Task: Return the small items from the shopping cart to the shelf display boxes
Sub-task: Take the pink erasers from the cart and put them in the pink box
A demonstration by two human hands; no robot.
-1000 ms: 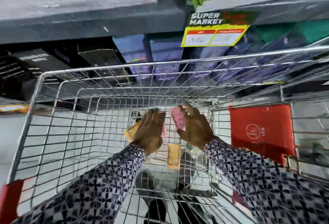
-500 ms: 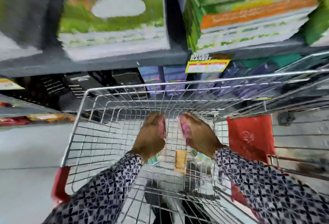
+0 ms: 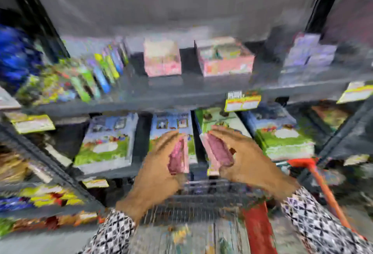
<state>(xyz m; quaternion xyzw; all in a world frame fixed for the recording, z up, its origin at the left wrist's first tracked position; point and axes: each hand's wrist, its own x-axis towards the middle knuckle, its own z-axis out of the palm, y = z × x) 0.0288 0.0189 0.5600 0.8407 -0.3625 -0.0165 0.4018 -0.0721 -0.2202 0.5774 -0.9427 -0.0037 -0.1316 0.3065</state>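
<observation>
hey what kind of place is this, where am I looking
Most likely a supermarket aisle. Dark shelves hold rows of boxed goods, yellow price tags hang on the shelf edges, and a wire shopping cart stands below the hands. The picture is blurred, so labels cannot be read.

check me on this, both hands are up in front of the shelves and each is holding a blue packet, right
Not quite: the colour is wrong. In the head view the left hand and the right hand are both raised in front of the shelves, above the cart, but the packet in the left and the packet in the right are pink, not blue.
</observation>
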